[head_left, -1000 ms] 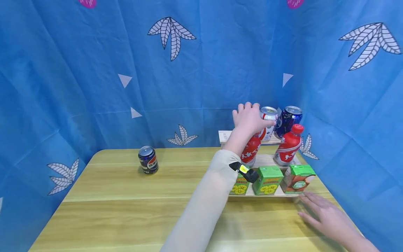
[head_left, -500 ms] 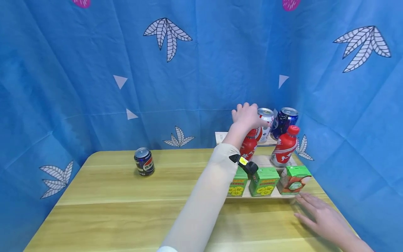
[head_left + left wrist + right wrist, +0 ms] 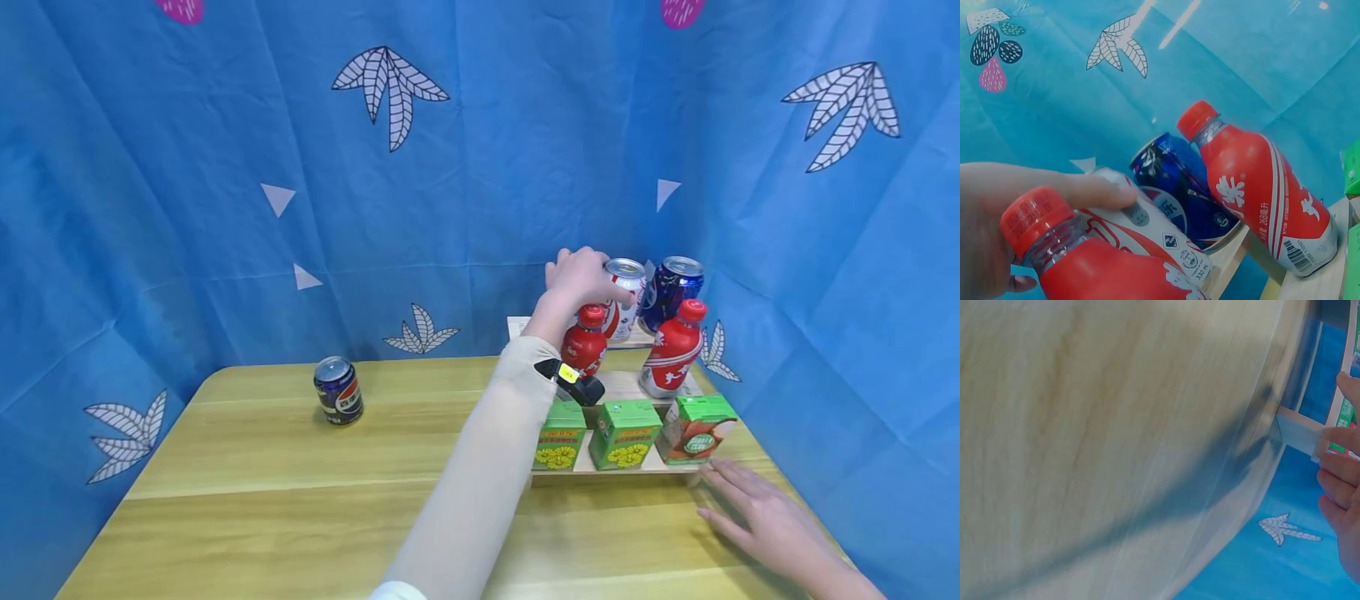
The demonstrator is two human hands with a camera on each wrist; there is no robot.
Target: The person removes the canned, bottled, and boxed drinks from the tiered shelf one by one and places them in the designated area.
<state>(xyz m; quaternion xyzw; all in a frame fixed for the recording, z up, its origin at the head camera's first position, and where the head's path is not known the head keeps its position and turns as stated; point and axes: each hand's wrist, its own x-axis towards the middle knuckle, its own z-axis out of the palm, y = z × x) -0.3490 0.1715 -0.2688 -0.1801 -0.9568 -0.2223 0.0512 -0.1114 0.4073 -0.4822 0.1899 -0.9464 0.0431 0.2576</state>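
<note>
My left hand (image 3: 577, 277) is at the top tier of a small wooden step shelf (image 3: 517, 325), holding a white and red drink can (image 3: 622, 312). Its thumb lies across the can's near side in the left wrist view; the other fingers are mostly hidden. A dark blue can (image 3: 672, 293) stands right of it. Below stand two red bottles, one (image 3: 585, 343) just under my left wrist, the other (image 3: 672, 350) farther right. Near the shelf's lower front right corner is my right hand (image 3: 765, 517), fingers extended, fingertips touching the shelf's end in the right wrist view (image 3: 1341, 462).
Several green drink cartons (image 3: 626, 433) line the bottom tier, the rightmost a coconut-picture carton (image 3: 697, 429). A dark blue cola can (image 3: 338, 392) stands alone on the wooden table (image 3: 262, 500) to the left. Blue patterned cloth (image 3: 225, 167) hangs behind and at both sides.
The head view has turned slightly, so everything sits a little farther left. My left forearm has shifted a bit left, uncovering more of the nearer red bottle. The right hand stays by the shelf.
</note>
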